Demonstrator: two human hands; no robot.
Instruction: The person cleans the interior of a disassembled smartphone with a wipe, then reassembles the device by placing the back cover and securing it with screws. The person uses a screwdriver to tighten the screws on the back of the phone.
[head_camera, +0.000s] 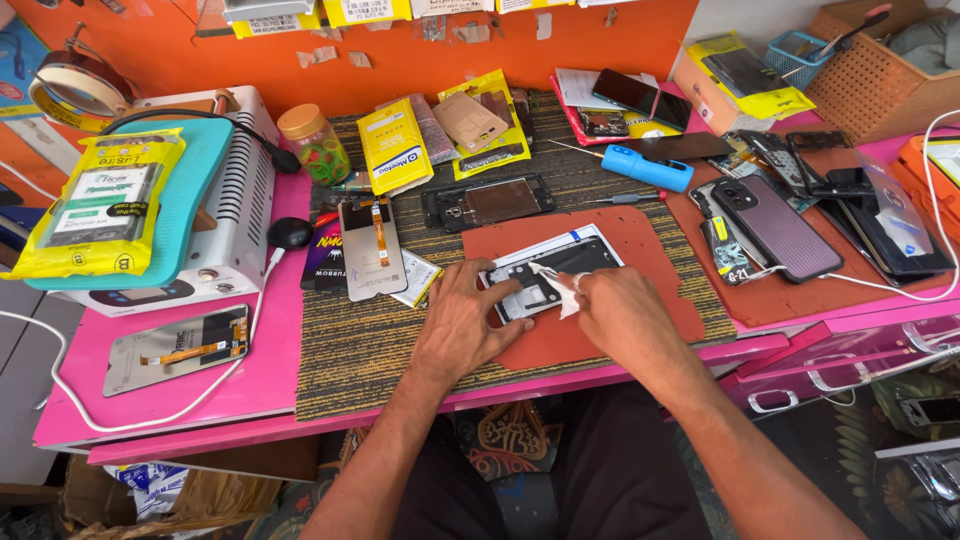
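Head view: left hand flat on phone frame; right fingers pinching white wipe

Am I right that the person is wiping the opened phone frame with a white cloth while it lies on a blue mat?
Not quite: the mat is red-orange, not blue, as the head view shows. The rest holds: the right hand presses a white cloth on the opened phone frame, and the left hand steadies it.

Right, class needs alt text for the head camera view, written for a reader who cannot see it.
A person's left hand steadies an opened phone frame on a red mat while the right hand wipes it with a small white cloth. The pink workbench around it holds phones, loose screens, yellow parts packets and a blue screwdriver.
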